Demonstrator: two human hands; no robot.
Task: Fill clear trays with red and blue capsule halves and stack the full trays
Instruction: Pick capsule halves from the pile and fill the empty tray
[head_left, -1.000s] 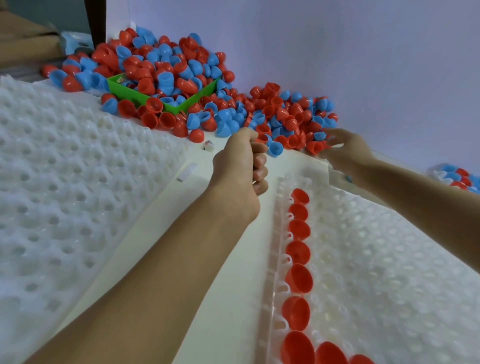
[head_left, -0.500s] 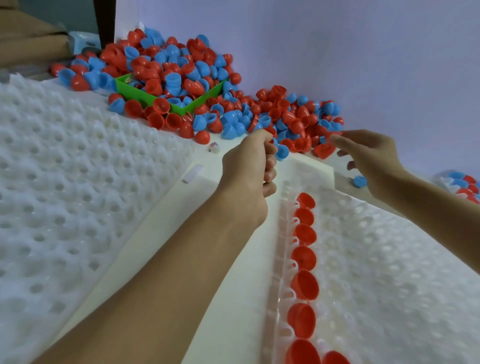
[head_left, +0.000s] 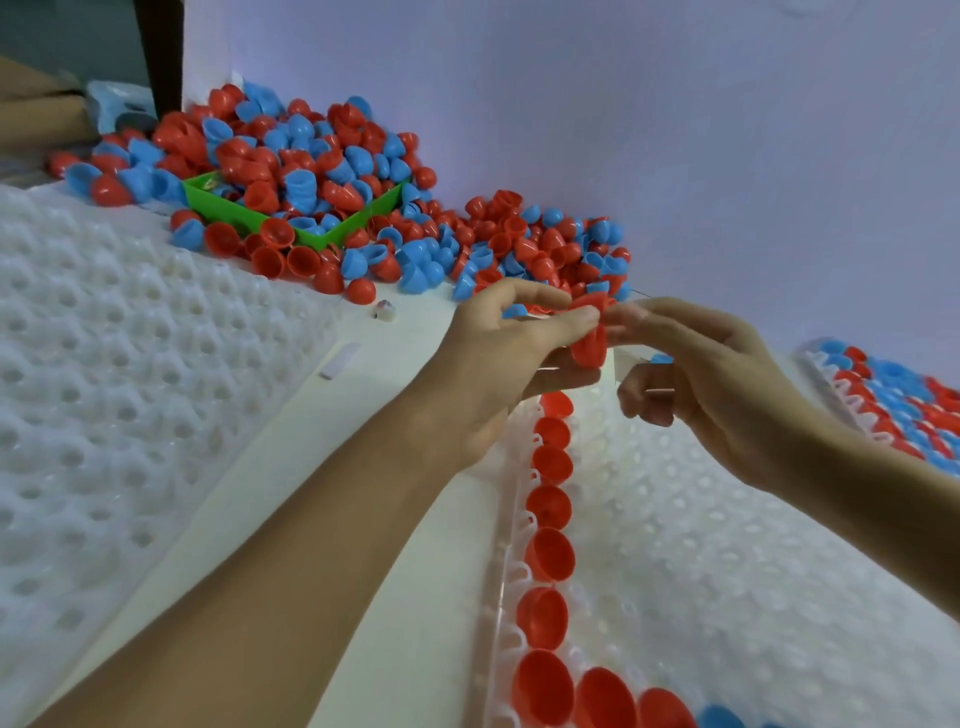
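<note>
L hand and R hand meet above far end of the tray, both on a stack of red halves: L thumb + index pinch its upper part, other L fingers curled under; R index/thumb tips touch it from the right side, remaining R fingers loosely curled, holding nothing else visible. How many halves are nested in the stack: can't tell, partly hidden by fingers. Tray is clear, dimpled, sits on white table; left column of pockets holds a row of red halves, open side up, running from near the hands down to the near corner, where the row turns right w/ two more reds and then a blue half at frame bottom. Rest of tray pockets empty. Left side: empty trays, stacked or single can't tell. Far right: filled tray w/ mixed red + blue halves, only partly in view. Back against wall: big loose pile of red/blue halves on table; green bin buried in it, also full of halves, some spilling round its rim. Small white strip lies on table btwn empty trays and L hand.
</note>
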